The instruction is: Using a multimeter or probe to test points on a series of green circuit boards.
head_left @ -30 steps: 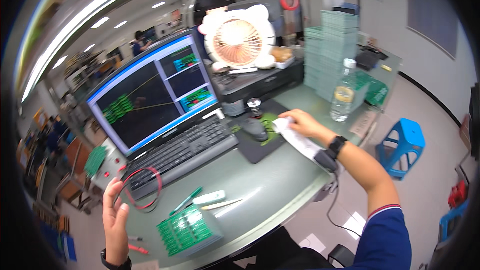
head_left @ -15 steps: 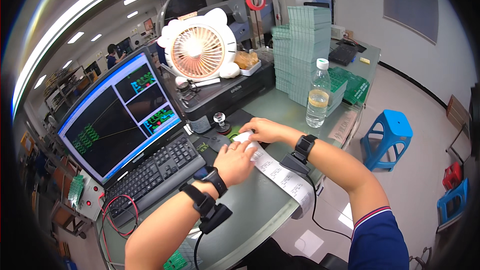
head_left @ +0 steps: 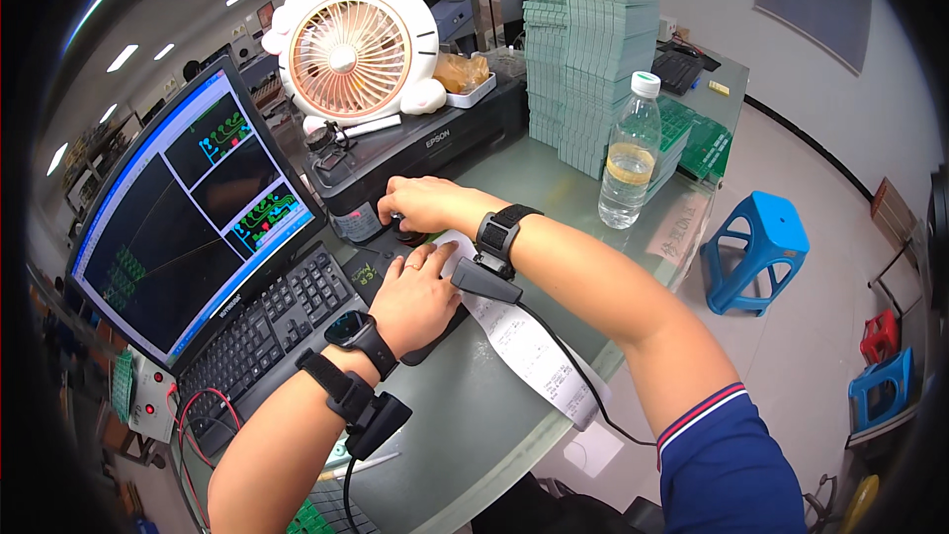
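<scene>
A long white printed paper strip (head_left: 534, 351) runs diagonally over the table and hangs past its front edge. My left hand (head_left: 420, 305) lies on the strip's upper end, fingers stretched out and pressing it down. My right hand (head_left: 427, 206) reaches just beyond, with its fingers closed around a round hand stamp (head_left: 407, 235). Only the stamp's dark base shows; its clear knob is hidden by the fingers. The dark mouse pad (head_left: 364, 272) with green marks lies beside my left hand, under part of the strip.
The monitor (head_left: 188, 218) and keyboard (head_left: 262, 341) stand at left. A fan (head_left: 346, 54) sits on the black printer (head_left: 445, 143). Tall stacks of green circuit boards (head_left: 608, 69) and a water bottle (head_left: 629, 153) stand at right. A blue stool (head_left: 761, 247) is on the floor.
My right hand has left the paper strip, moved left and closed around the stamp. My left hand stays on the strip's upper end. The whole view has shifted.
</scene>
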Available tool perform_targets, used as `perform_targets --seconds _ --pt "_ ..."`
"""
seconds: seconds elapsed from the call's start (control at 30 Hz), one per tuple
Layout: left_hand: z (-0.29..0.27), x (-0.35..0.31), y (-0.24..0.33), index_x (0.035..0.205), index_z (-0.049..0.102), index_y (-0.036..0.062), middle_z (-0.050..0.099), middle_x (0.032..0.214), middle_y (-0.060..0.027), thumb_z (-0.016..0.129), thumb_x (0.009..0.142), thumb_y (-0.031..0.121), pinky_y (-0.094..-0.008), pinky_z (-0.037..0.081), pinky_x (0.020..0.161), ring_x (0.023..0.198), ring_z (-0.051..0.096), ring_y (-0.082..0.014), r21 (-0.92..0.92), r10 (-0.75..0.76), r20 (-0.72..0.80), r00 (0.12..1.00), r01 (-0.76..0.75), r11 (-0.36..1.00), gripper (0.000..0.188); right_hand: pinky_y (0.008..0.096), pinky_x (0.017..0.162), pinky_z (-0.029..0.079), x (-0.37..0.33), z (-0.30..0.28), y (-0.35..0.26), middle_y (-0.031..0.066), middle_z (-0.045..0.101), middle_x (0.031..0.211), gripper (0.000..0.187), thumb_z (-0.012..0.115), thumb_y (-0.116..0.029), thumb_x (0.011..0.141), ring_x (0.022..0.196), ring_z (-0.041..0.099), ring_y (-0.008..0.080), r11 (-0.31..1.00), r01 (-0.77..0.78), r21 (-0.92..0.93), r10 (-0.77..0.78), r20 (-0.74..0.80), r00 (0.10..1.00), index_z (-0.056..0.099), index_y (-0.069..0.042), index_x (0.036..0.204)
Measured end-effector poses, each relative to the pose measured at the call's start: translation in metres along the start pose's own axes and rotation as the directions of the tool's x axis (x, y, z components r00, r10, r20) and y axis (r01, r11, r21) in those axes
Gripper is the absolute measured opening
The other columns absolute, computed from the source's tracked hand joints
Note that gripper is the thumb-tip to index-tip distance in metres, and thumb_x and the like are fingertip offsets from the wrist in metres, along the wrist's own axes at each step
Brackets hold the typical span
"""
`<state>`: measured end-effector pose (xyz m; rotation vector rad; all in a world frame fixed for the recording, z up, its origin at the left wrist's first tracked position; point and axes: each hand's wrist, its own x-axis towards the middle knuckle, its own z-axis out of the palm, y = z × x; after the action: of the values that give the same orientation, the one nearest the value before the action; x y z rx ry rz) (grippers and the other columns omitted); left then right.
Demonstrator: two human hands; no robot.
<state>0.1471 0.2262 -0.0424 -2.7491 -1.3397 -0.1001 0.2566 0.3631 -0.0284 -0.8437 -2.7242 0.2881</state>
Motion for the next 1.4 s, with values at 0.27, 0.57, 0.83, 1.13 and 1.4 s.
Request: perform_targets --seconds 0.27,0.57,0.83,1.13,1.4 --pt "0.004 0.009 -0.023 0.118 0.063 0.0156 0.039 0.146 -0.0114 0.056 0.091 0.023 -0.0491 0.035 0.106 0.133 0.037 -0.0341 0.02 -0.023 -0.02 1.0 0.023 1.0 0.029 0.0379 0.087 0.05 -0.059 -0.046 0.032 0.0098 0.059 0.108 0.021 0.064 -0.006 0.083 0.103 0.06 0.0287 0.99 -0.014 0.139 0.066 -0.375 0.925 0.064 -0.012 0.103" --pt "0.012 0.027 -0.058 0.117 0.062 0.0095 0.044 0.143 -0.0147 0.057 0.083 0.0 -0.0401 0.038 0.108 0.129 0.044 -0.0347 -0.143 0.048 -0.064 0.997 -0.057 0.988 0.035 0.0367 0.086 0.048 -0.127 -0.056 0.012 0.0089 0.057 0.107 0.022 0.062 -0.001 0.083 0.105 0.057 0.0265 0.98 0.032 0.195 0.006 -0.194 0.981 0.064 -0.007 0.104" --pt "0.015 0.041 -0.076 0.115 0.065 0.0053 0.051 0.137 -0.0172 0.049 0.084 -0.003 -0.0402 0.043 0.102 0.122 0.051 -0.0349 -0.236 0.091 -0.205 0.974 -0.14 0.962 0.036 0.0394 0.084 0.05 -0.107 -0.032 0.004 0.0079 0.055 0.114 0.025 0.064 -0.002 0.082 0.101 0.06 0.0291 0.987 0.027 0.16 -0.012 -0.096 0.995 0.064 -0.013 0.105" --pt "-0.003 0.037 -0.077 0.111 0.062 0.0002 0.066 0.108 -0.018 0.049 0.093 0.004 -0.0362 0.048 0.089 0.101 0.064 -0.0318 -0.729 -0.231 -0.075 0.97 0.105 0.677 0.023 0.041 0.082 0.052 -0.074 -0.013 0.005 0.0077 0.056 0.114 0.024 0.065 -0.004 0.081 0.094 0.063 0.0298 0.996 0.01 0.084 -0.001 -0.107 0.994 0.067 -0.015 0.102" --pt "0.002 0.012 -0.072 0.107 0.063 0.0037 0.061 0.108 -0.018 0.06 0.087 0.026 -0.0433 0.045 0.093 0.105 0.057 -0.0356 -0.332 -0.062 -0.058 0.996 0.039 0.942 0.03 0.0427 0.083 0.052 -0.077 -0.004 -0.002 0.0106 0.055 0.12 0.032 0.062 -0.006 0.082 0.094 0.064 0.0323 0.995 -0.025 0.098 0.04 -0.153 0.987 0.066 -0.015 0.112"
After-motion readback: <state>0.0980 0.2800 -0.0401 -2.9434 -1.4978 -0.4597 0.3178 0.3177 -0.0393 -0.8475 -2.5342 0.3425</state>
